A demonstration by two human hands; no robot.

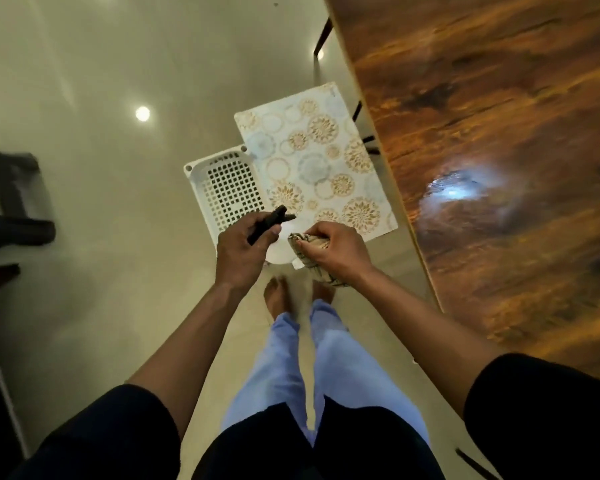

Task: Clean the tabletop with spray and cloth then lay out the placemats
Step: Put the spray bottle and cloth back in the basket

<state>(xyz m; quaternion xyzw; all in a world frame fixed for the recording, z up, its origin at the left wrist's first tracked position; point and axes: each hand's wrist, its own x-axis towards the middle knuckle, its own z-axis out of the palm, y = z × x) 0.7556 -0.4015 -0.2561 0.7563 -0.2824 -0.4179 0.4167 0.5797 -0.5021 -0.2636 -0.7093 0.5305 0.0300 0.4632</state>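
Basket [222,188]: white plastic, perforated base, on floor.
Floor [101,81]: glossy, pale tiles.
Dark furniture [11,202]: left edge.

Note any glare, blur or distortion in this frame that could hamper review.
Head view: a bright ceiling-light reflection glares on the wooden tabletop, with smaller spots on the glossy floor; wide-angle distortion bends the table edge; slight softness on the spray bottle and cloth; the placemat pattern stays legible.

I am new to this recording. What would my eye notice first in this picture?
First, the glossy wooden table along the right. Then the patterned placemats lying over a white basket on the floor. Nearer, the left hand grips a spray bottle; the right hand holds a cloth.
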